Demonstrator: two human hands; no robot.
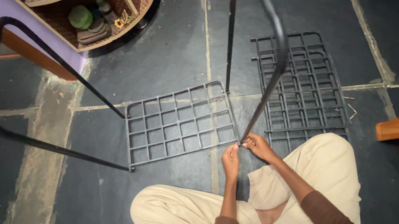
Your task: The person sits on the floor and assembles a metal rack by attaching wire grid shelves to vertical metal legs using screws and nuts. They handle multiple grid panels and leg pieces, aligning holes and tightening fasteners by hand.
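Wooden corner shelf [139, 9], upper left, is holding a green lid & bottles. Left hand [230, 158] & right hand [257, 146] are both pinching the black metal frame leg [259, 108] at the plastic grid shelf [178, 124] corner, frame center.

I sit on the floor [157, 54]. My left hand [229, 156] and right hand [258, 145] touch at the corner of the grid shelf [178, 123] in front of me. A stack of grids [303, 86] lies to its right. The wooden shelf [102, 15] is far behind.
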